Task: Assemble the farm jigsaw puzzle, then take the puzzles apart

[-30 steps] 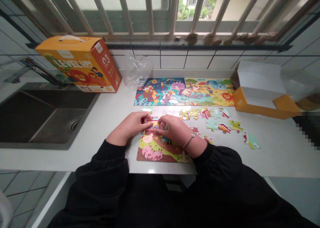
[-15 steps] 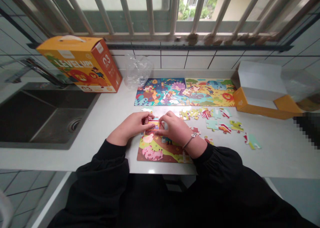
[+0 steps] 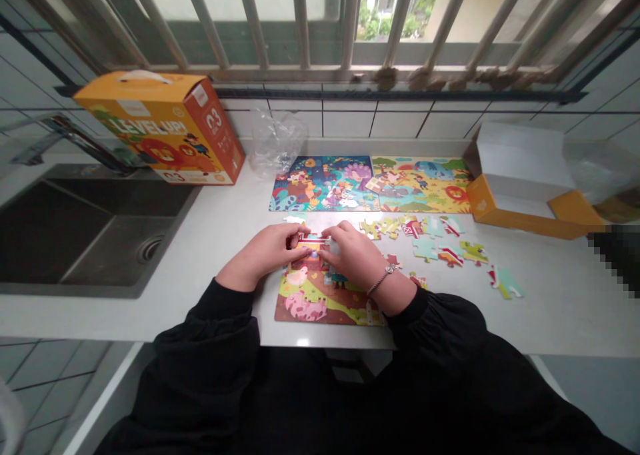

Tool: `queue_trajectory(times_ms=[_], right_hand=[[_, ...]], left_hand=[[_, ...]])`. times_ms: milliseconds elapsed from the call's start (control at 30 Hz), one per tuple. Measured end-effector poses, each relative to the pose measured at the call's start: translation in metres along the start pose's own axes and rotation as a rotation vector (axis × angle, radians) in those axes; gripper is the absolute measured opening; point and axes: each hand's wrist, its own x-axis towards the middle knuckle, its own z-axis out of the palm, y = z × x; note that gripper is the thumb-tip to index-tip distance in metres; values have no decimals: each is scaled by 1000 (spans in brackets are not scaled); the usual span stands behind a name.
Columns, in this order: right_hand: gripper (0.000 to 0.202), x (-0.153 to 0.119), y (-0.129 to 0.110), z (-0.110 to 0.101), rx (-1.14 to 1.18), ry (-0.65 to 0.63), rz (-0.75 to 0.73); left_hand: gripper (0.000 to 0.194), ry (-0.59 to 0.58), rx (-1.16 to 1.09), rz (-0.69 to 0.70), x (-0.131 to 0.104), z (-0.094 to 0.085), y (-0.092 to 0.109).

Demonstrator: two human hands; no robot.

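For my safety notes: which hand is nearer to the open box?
Right: the right hand is to the left of the open box, and the left hand is farther left.

1 head camera looks forward, down onto the counter (image 3: 565, 302).

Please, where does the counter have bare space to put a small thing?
The widest bare patch of counter is at right, between the loose pieces, the open box and the front edge. Another lies between the sink and the left hand. It is crowded at the farm puzzle, and behind it, with the blue puzzle and yellow puzzle.
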Motion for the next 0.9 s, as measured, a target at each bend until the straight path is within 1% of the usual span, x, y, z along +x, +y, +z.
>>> queue_trajectory(times_ms=[167,233,367,500,633,767,900], right_hand=[[26,0,0,-1,-7,17,18],[28,0,-1,-2,-24,30,47],[33,0,-3,-4,-57,9,90],[31,0,-4,-5,-75,-7,99],[26,1,2,-4,-29,13,73],[24,1,8,-5,12,22,57],[22,0,10,-6,32,28,42]], left_hand=[[32,33,13,-30,2,4,-2],[34,44,17,-39,2,5,-2],[34,48,28,-38,2,5,0],[33,68,65,-42,2,6,2],[31,75,59,-43,2,6,3],[27,83,18,10,0,6,8],[18,54,48,150,-1,8,16]])
